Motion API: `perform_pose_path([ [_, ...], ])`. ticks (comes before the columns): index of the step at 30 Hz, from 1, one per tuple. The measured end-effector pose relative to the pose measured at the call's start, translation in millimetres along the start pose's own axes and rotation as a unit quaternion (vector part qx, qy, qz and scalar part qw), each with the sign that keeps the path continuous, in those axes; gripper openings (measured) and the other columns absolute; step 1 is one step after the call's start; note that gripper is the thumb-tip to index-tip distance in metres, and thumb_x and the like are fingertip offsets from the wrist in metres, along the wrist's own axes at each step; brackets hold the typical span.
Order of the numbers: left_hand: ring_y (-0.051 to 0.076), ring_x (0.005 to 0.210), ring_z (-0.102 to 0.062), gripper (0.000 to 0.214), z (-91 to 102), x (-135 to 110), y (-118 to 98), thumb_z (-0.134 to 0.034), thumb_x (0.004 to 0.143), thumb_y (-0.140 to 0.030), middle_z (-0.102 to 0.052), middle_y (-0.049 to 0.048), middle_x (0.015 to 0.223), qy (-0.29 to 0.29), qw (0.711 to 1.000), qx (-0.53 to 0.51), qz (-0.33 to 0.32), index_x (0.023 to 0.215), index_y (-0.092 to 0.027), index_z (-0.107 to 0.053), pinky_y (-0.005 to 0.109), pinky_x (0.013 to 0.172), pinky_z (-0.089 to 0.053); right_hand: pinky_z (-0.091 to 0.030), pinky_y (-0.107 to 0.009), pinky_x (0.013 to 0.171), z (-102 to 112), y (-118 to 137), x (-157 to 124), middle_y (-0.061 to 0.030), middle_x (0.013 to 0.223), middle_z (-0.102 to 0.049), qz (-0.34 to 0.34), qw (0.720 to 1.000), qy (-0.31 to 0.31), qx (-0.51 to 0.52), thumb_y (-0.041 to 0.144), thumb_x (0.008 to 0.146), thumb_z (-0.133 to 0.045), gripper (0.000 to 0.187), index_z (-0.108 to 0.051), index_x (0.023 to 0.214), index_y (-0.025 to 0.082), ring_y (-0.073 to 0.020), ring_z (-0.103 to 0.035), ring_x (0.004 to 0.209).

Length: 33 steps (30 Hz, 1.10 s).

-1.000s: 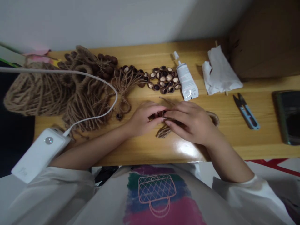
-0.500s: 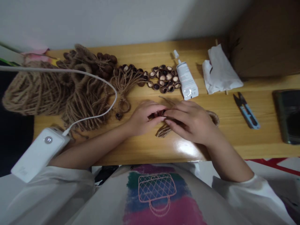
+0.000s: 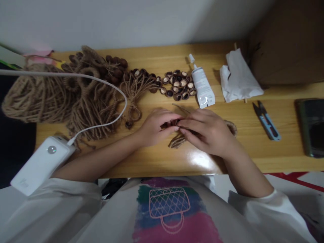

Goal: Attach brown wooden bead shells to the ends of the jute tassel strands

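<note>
My left hand [image 3: 158, 128] is closed, its thumb and fingertips pinching a small dark brown nut shell [image 3: 177, 122] over the table. My right hand [image 3: 209, 131] meets it there, thumb and fingers also closed around the shell and a thin strand of twine. Most of the shell is hidden by the fingers. Under the right hand lies a braided jute cord [image 3: 177, 141]; its looped end [image 3: 231, 127] shows past the knuckles. Beyond the hands are several hollow nut shells [image 3: 178, 84] in a cluster, with a white glue tube [image 3: 203, 87] touching their right side.
Jute twine [image 3: 35, 98] and knotted cords with nut shells fill the left. A white power bank [image 3: 42, 167] with a cable [image 3: 101, 127] lies near my left forearm. To the right are crumpled white paper [image 3: 239, 79], blue thread snips [image 3: 267, 122], a dark phone-like object [image 3: 315, 128] and a brown box [image 3: 286, 44].
Both hands keep the same grip, with hardly any finger movement. The view has shifted very slightly, and the power bank's lit display looks different.
</note>
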State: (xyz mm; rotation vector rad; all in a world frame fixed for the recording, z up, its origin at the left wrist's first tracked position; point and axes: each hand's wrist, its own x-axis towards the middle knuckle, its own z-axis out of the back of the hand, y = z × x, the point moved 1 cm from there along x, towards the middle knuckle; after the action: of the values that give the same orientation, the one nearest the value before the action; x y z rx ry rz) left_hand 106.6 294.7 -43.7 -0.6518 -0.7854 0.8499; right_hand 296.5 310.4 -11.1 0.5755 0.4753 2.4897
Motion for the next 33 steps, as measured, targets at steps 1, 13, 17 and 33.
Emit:
perform_pose_path([
  [1, 0.013, 0.068, -0.06, 0.018, 0.0, 0.0, 0.2, -0.06, 0.085, -0.026, -0.068, 0.0014, 0.075, 0.001, 1.0, 0.0, 0.003, 0.099, -0.016, -0.066, 0.028, 0.067, -0.046, -0.044, -0.031, 0.072, 0.1, 0.1, 0.0, -0.0065, 0.083, -0.066, -0.001, 1.0, 0.001, 0.0, 0.027, 0.091, -0.049, 0.021, -0.066, 0.096, 0.016, -0.0168, -0.059, 0.078],
  [13, 0.013, 0.068, -0.059, 0.018, 0.2, 0.1, -0.3, -0.06, 0.086, -0.028, -0.067, 0.001, 0.073, 0.004, 1.0, 0.003, 0.005, 0.098, -0.016, -0.066, 0.028, 0.067, -0.045, -0.044, -0.03, 0.071, 1.2, 0.7, 0.6, -0.0069, 0.084, -0.066, -0.004, 1.0, 0.007, -0.002, 0.027, 0.091, -0.049, 0.021, -0.066, 0.096, 0.016, -0.0168, -0.059, 0.078],
  [17, 0.014, 0.069, -0.06, 0.018, -0.5, -0.6, 1.0, -0.06, 0.086, -0.028, -0.068, 0.0013, 0.075, 0.003, 1.0, 0.004, 0.009, 0.098, -0.017, -0.066, 0.029, 0.068, -0.046, -0.044, -0.03, 0.072, 1.4, 0.3, 0.6, -0.0068, 0.085, -0.066, -0.005, 1.0, 0.009, 0.006, 0.027, 0.092, -0.048, 0.022, -0.066, 0.097, 0.016, -0.0167, -0.059, 0.079],
  [33, 0.014, 0.067, -0.059, 0.018, -0.6, -0.3, 1.9, -0.063, 0.084, -0.025, -0.067, 0.0018, 0.073, -0.015, 1.0, 0.002, -0.018, 0.098, -0.015, -0.066, 0.028, 0.066, -0.046, -0.044, -0.031, 0.072, 1.0, 0.3, 1.1, -0.0068, 0.086, -0.067, -0.001, 1.0, 0.008, 0.002, 0.028, 0.091, -0.049, 0.021, -0.065, 0.098, 0.016, -0.0172, -0.059, 0.079],
])
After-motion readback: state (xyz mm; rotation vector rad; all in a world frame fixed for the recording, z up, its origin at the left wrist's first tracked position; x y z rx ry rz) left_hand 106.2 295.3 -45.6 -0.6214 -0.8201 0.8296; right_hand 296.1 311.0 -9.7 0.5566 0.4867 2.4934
